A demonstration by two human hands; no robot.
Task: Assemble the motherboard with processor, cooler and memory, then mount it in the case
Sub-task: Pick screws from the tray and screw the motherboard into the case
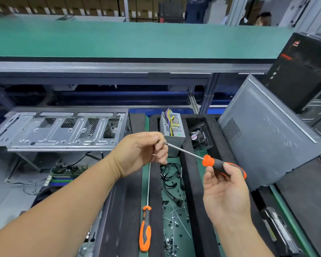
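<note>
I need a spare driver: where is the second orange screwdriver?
The second screwdriver lies on the green strip at bottom centre of the head view, handle nearest, just left of the loose screws.

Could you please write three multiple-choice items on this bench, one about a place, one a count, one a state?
1. Where does the idle screwdriver lie?
A. on the green strip in front of the hands
B. inside the metal chassis
C. on the conveyor belt

2. How many orange-and-black screwdrivers show?
A. one
B. two
C. three

3. What is the right hand doing?
A. resting flat
B. holding a screwdriver's handle
C. pinching a cable

Answers:
1 A: it lies lengthwise on the green strip.
2 B: one lies idle, the held screwdriver is the other.
3 B: its fingers curl round the handle, while the left hand pinches at the shaft's tip.
</note>
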